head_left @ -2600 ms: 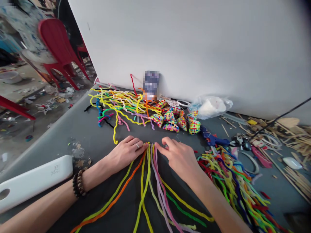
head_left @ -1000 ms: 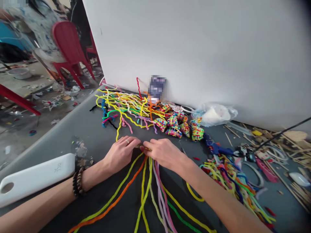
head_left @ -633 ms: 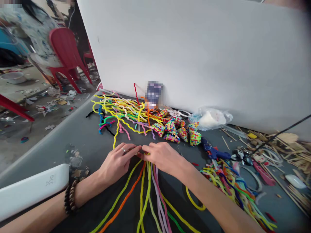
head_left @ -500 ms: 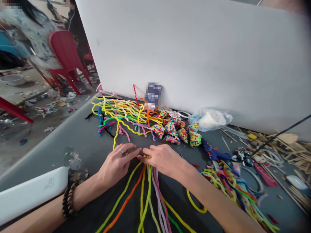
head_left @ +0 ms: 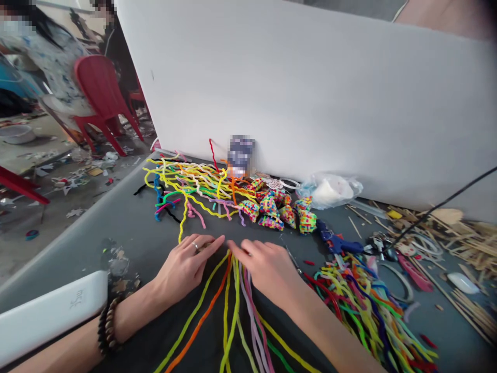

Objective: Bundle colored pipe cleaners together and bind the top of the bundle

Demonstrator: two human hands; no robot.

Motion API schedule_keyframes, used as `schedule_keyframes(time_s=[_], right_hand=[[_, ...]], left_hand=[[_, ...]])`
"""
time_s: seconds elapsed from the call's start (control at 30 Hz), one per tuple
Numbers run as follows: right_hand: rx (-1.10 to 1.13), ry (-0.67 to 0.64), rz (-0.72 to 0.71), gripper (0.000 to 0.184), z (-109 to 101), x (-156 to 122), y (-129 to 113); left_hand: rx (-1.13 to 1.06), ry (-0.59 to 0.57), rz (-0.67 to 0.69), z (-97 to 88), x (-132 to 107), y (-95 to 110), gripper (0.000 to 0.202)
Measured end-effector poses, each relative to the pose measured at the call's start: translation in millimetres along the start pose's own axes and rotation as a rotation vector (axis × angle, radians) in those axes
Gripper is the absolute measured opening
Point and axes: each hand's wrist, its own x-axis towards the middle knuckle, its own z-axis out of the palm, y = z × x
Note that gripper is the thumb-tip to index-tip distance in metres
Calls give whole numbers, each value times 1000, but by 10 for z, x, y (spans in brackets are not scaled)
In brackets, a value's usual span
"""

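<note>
Several long pipe cleaners (head_left: pixel 233 311), yellow, orange, pink, lilac and green, fan out toward me on the dark grey table (head_left: pixel 128 228). Their far ends meet under my fingertips. My left hand (head_left: pixel 186 264), with a ring and a bead bracelet, lies flat just left of those ends, fingers stretched out. My right hand (head_left: pixel 267 267) rests on the ends from the right, fingers extended and lying over the strands. The two sets of fingertips sit a little apart.
A tangle of wavy pipe cleaners (head_left: pixel 194 181) and colourful beaded cones (head_left: pixel 272 207) lie behind, by a white board (head_left: pixel 310 93). A second pipe-cleaner heap (head_left: pixel 365 305), blue glue gun (head_left: pixel 337 241), plastic bag (head_left: pixel 330 189) and sticks (head_left: pixel 466 243) are right. A white flat case (head_left: pixel 46 316) lies left; a person sits on a red chair (head_left: pixel 101 98).
My hands pinched the strand ends together, then the right hand slid slightly right and nearer, fingers flattening. The yellow loop beside my right wrist is out of sight. The view tipped down.
</note>
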Motion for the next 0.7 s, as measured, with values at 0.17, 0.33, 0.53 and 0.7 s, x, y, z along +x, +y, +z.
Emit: schedule_keyframes(time_s=[0.17,0.33,0.53,0.7], right_hand=[[-24,-31,643,25,-42,-1030,181],[21,-244,813,25,98,-1573,249],[-50,-307,806,32,198,-1497,195],[-97,-387,835,30,147,-1492,251]], left_hand=[[58,44,25,-14,-16,-23,71],[6,134,-33,-5,-37,-27,61],[31,120,-16,-4,-42,-26,51],[33,93,-27,2,-37,-35,51]])
